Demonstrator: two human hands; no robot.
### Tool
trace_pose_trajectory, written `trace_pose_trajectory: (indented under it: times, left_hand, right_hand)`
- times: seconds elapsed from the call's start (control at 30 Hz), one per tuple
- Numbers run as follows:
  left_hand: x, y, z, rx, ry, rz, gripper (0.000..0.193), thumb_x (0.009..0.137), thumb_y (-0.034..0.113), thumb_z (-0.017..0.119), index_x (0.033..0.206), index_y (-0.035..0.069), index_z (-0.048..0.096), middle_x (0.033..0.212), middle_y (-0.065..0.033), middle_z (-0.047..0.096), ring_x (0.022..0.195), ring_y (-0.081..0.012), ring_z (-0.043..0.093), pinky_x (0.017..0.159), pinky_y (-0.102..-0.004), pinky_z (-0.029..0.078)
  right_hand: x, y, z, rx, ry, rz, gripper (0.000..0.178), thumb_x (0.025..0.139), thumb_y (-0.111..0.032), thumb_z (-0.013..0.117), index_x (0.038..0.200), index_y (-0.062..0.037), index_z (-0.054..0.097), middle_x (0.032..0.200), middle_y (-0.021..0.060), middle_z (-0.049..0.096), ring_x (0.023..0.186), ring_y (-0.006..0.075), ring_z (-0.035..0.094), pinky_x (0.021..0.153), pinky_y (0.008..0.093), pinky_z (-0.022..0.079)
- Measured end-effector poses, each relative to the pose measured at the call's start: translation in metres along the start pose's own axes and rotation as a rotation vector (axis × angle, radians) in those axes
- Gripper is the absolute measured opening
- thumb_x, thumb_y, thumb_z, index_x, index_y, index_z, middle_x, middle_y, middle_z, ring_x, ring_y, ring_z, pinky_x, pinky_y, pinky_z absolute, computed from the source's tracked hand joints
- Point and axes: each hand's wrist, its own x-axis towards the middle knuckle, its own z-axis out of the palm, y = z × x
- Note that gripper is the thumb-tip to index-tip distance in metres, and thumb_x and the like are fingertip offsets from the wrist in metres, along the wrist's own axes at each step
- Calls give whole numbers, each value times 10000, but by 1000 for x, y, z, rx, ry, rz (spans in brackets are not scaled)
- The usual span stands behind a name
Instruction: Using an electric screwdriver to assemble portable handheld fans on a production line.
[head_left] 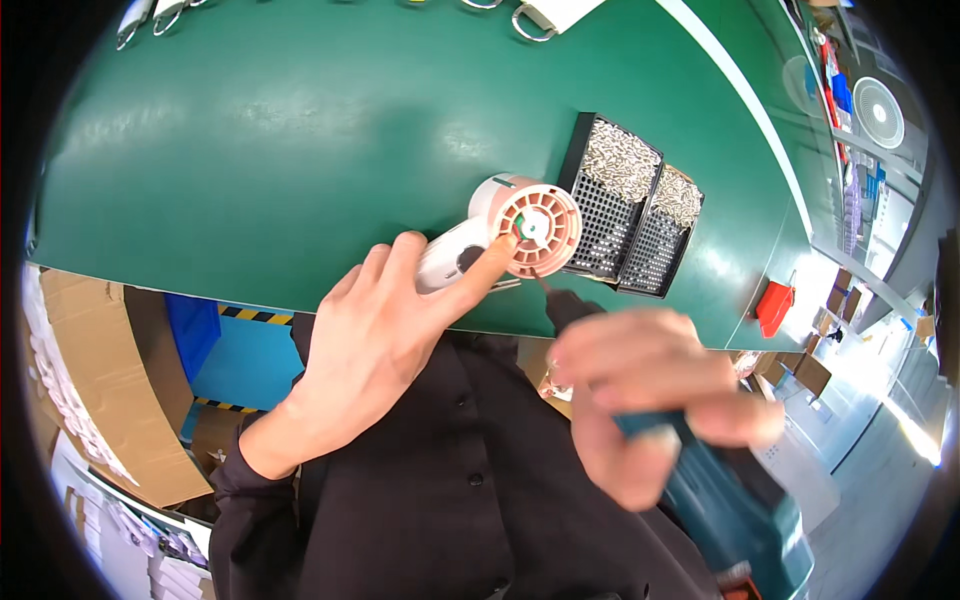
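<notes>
My left hand is closed round the white handle of what looks like a white and pink hair dryer, lying at the table's near edge. Its round pink end, with a spoked grille and a white hub, faces up, and my index finger presses beside the hub. My right hand, blurred by motion, grips a teal cordless screwdriver. The dark bit points up-left, its tip at the lower rim of the pink end; whether it touches cannot be made out.
Just right of the dryer lie two black perforated trays heaped with small screws. White parts with metal rings line the far edge of the green table. A red object sits at the right, a cardboard box below left.
</notes>
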Motion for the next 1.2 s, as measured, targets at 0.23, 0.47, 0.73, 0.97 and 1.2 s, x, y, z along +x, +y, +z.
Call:
trace_pose_trajectory:
  times: [0.23,0.47,0.73,0.97,1.2]
  left_hand:
    - [-1,10,-8,71,-51,-77,660,780,9,604,1364,301,507,939,-104,493,732,-252,518,662,-367,479]
    - [0,10,-5,82,-55,-71,656,777,22,622,1361,298,509,944,-95,500,748,-249,527,669,-366,484]
    - [0,10,-6,55,-40,-71,664,758,17,643,1352,288,522,944,-90,499,745,-241,528,669,-364,488]
    - [0,9,-6,54,-32,-57,658,758,24,649,1350,285,526,938,-91,492,746,-241,526,667,-367,487]
    - [1,8,-7,34,-48,-64,647,771,27,639,1352,288,523,935,-93,490,751,-247,527,670,-368,486]
  right_hand:
    - [-7,-1,-40,-65,327,29,303,925,-98,478,1178,-100,311,738,147,522,481,276,555,429,439,518]
    - [-19,19,-47,-100,573,149,320,895,-95,513,1136,-74,304,621,137,478,387,254,506,384,413,502]
    - [-20,19,-49,-129,458,127,264,907,-92,516,1076,-78,314,644,146,503,405,254,520,393,411,508]
    - [-18,19,-49,-100,520,144,274,904,-78,526,1077,-79,315,646,150,506,409,254,525,392,412,506]
    - [-19,18,-48,-166,425,128,267,919,-104,538,1059,-80,313,645,147,504,407,248,524,381,405,499]
